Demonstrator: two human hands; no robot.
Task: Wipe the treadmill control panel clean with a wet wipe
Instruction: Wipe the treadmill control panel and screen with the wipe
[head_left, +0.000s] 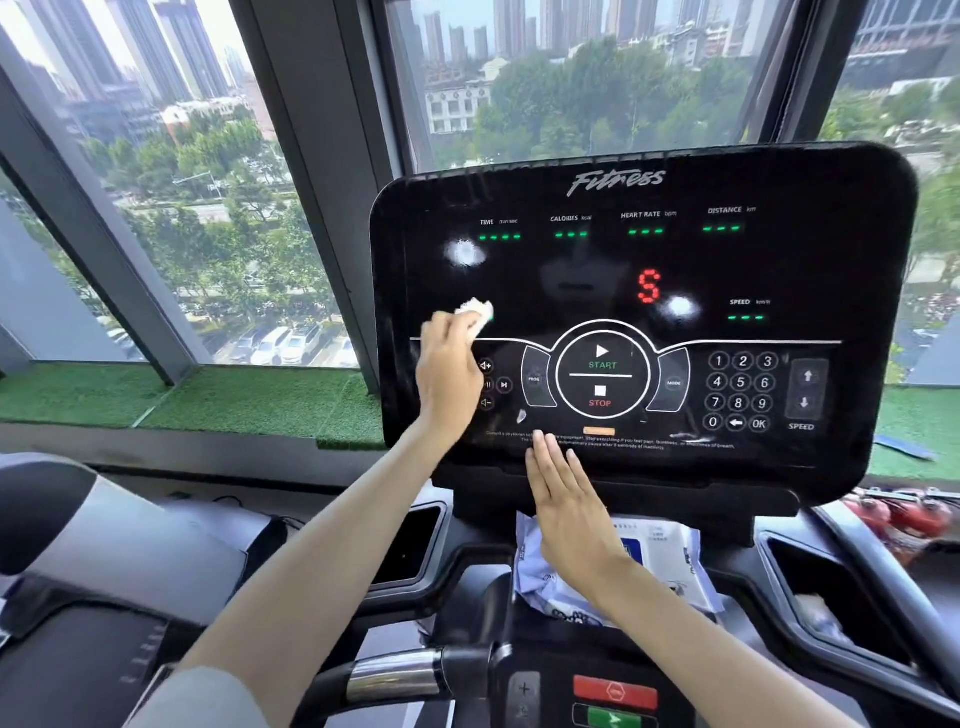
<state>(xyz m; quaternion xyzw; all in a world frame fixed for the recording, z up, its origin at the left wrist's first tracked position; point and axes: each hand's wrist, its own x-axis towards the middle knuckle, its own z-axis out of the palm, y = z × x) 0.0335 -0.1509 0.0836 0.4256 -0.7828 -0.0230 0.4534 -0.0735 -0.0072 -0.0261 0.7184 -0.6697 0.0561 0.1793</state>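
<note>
On the left part of the control panel (644, 270), just above the white line dividing the display from the buttons, I see the left hand (449, 374) pressing a bunched wet wipe (477, 313) against the glossy black face. Its fingers are curled round the wad, which sticks out past the fingertips, up and to the right. I judge this grip puts pressure behind the wipe while leaving its leading edge free against the surface.

The right hand (569, 499) holds nothing. Its fingers are straight and close together, with the tips at the panel's lower edge near the small warning text. I cannot tell whether they touch. I judge it is placed there to steady the panel against the push of wiping.

A pack of wipes (670, 561) lies on the ledge directly below the panel, partly hidden by the right wrist and handy for a fresh sheet.

The panel is wider than tall. Its long axis runs left to right, with the right end sitting slightly higher in this view, and its face is turned toward the person. The wad has no clear long axis.

Two white patches (465, 253) show on the display. I cannot tell whether they are smears or reflections. Most of the panel lies to the right of the wipe.
</note>
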